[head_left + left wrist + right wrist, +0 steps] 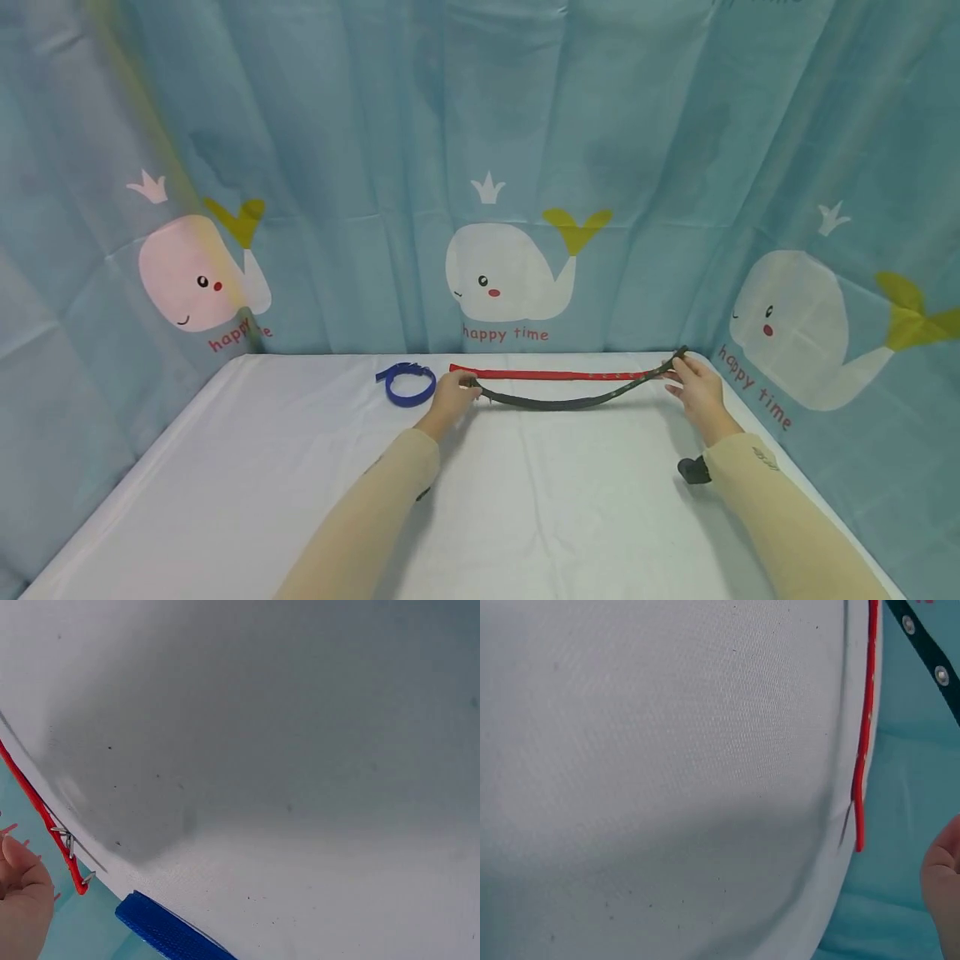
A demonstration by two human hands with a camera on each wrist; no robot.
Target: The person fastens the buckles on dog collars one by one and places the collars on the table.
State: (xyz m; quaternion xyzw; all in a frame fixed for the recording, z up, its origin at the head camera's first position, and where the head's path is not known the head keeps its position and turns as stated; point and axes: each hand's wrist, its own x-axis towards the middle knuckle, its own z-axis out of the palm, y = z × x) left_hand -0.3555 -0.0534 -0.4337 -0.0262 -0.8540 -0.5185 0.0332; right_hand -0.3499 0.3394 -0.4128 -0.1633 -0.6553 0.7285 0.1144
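Observation:
A dark green collar (555,406) with metal eyelets (941,675) hangs in a shallow curve between my two hands. The left hand (448,397) pinches one end of it, and my right hand (702,393) grips the higher, eyelet end. Just behind it, a red collar (525,375) lies stretched out along the far edge of the table. In the left wrist view, metal rings or a buckle (69,841) show near the red collar's end. To the left of my left hand lies a blue collar (408,402), coiled into a loop.
The white-covered table (510,500) ends just behind the collars. A light blue curtain (345,208) with whale prints surrounds its back and sides. A black device (693,471) sits at my right wrist.

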